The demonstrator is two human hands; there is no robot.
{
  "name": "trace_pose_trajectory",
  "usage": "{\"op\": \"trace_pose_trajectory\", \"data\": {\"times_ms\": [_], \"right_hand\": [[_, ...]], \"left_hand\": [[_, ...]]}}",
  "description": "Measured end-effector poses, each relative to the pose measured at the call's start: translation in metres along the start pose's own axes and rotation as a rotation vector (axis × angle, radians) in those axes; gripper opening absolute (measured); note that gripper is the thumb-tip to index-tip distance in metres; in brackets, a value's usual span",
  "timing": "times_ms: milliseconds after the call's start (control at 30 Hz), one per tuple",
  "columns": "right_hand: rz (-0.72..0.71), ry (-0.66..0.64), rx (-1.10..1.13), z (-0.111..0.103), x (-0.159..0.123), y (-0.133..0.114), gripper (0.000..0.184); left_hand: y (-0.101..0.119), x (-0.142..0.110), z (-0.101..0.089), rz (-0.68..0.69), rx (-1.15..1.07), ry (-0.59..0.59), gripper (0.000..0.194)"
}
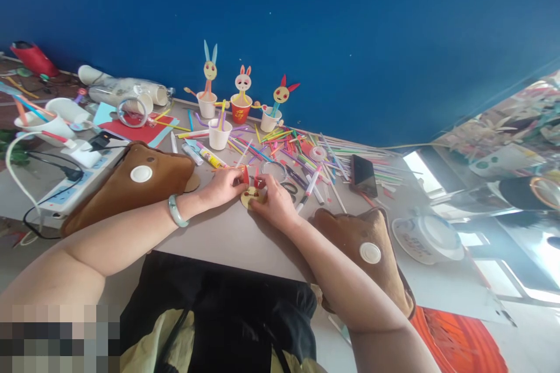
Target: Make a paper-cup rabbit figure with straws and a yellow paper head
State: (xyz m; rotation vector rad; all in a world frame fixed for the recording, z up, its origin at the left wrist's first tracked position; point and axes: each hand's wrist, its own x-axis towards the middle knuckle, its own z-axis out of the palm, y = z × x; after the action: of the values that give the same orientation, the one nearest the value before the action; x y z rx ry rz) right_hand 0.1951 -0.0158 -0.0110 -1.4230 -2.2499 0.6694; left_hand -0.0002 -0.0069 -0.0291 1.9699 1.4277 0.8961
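Note:
A round, pale yellow paper rabbit face with dark eye shapes is between my hands, close above the table. Two red paper ears stand up from its top edge. My left hand pinches the left ear with its fingertips. With thumb and fingers, my right hand grips the face's right side and hides part of it. Beyond the hands stand paper cups, among them a red cup, with finished-looking rabbit figures on straw necks. A cup with yellow and purple straws has no head.
Brown cushions lie under or near both forearms. Loose coloured straws, markers and a tape roll cover the back of the table. A phone and a white bowl are at right; a power strip is at left.

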Motion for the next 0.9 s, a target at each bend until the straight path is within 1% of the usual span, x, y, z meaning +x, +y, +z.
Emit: {"op": "trace_pose_trajectory", "data": {"times_ms": [100,167,300,433,533,667,733,800,900], "right_hand": [[0.01,0.108,0.097,-0.002,0.002,0.001,0.067],[0.041,0.12,0.195,-0.003,0.003,0.001,0.068],[0.125,0.048,0.401,0.0,0.008,0.004,0.056],[0.148,0.057,0.504,0.005,0.012,0.009,0.05],[0.167,0.052,0.572,0.007,0.015,0.013,0.046],[0.174,0.031,0.622,0.006,0.016,0.014,0.031],[0.174,0.044,0.611,0.005,0.016,0.014,0.025],[0.176,0.065,0.603,0.004,0.016,0.014,0.022],[0.181,0.086,0.632,0.002,0.017,0.013,0.022]], "left_hand": [[0.001,0.001,-0.005,-0.081,-0.031,0.044,0.017],[0.002,0.002,-0.01,-0.082,-0.084,0.083,0.017],[0.004,0.003,-0.015,-0.043,-0.15,0.111,0.016],[0.003,0.003,-0.015,-0.042,-0.189,0.095,0.017],[0.001,0.003,-0.013,-0.042,-0.201,0.108,0.019],[0.002,0.002,-0.013,-0.031,-0.224,0.099,0.02],[0.004,0.002,-0.013,-0.019,-0.224,0.099,0.021],[0.005,0.002,-0.014,-0.023,-0.211,0.107,0.022],[0.007,0.001,-0.013,-0.051,-0.226,0.085,0.023]]}}
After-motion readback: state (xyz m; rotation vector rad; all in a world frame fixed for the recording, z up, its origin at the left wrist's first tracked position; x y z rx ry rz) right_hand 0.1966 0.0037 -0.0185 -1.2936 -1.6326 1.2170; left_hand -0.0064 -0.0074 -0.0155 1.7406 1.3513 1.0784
